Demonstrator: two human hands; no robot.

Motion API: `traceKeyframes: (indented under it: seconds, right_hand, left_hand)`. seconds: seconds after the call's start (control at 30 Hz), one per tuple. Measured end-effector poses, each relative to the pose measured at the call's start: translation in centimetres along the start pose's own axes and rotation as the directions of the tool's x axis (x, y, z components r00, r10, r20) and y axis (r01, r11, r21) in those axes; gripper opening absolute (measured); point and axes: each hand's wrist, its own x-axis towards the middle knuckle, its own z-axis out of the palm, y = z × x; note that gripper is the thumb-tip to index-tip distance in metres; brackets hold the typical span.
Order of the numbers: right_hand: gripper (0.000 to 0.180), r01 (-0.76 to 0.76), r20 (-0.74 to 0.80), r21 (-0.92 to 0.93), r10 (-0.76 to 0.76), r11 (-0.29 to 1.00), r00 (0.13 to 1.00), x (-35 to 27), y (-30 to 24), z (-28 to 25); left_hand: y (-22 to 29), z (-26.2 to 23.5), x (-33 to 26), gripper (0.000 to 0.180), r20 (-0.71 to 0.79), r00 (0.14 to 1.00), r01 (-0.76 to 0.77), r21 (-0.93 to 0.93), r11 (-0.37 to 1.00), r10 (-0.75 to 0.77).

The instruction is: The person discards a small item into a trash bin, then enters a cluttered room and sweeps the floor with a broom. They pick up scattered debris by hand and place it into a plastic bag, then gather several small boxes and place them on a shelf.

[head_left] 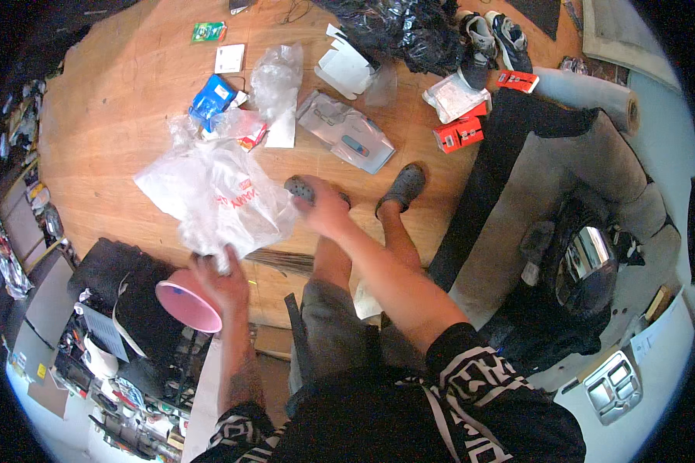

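1. Fingers of the left hand (220, 283) are closed on the lower edge of a white plastic carrier bag (208, 174), printed with red lettering.
2. Fingers of the right hand (329, 213) meet the bag's right edge; blurred, so I cannot tell whether they grip.
3. Beyond the bag: a blue packet (207, 103) bearing a white label.
4. Rightward: a grey printed box (340, 127), then a red carton (459, 136) with dark markings.

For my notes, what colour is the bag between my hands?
The bag is white with red print, clearest in head view.
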Motion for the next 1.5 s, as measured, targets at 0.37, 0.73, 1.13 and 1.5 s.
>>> traceKeyframes:
  seconds: [0.37, 0.73, 1.13, 1.5]
  right_hand:
    - [0.036, -0.57, 0.083, 0.361, 0.583, 0.738, 0.808, 8.0, 25.8, -9.1]
    - [0.035, -0.526, 0.034, 0.648, 0.669, 0.551, 0.743, 16.3, 30.8, -3.8]
    - [0.033, -0.71, 0.181, 0.353, 0.7, 0.609, 0.691, 13.1, 26.2, -9.9]
    - [0.047, -0.428, -0.026, 0.586, 0.544, 0.688, 0.839, 18.3, 29.1, -1.4]
  left_hand:
    - [-1.8, 18.2, -1.4, 0.034, -0.179, 0.962, 0.199, -0.062, 0.978, -0.207]
    - [-5.9, 17.0, 0.7, 0.026, -0.314, 0.898, 0.286, -0.116, 0.951, -0.308]
    - [-0.5, 16.9, 0.0, 0.028, -0.21, 0.866, 0.423, -0.176, 0.889, -0.453]
    - [-0.7, 17.3, 1.5, 0.032, -0.317, 0.931, 0.091, -0.28, 0.956, -0.182]
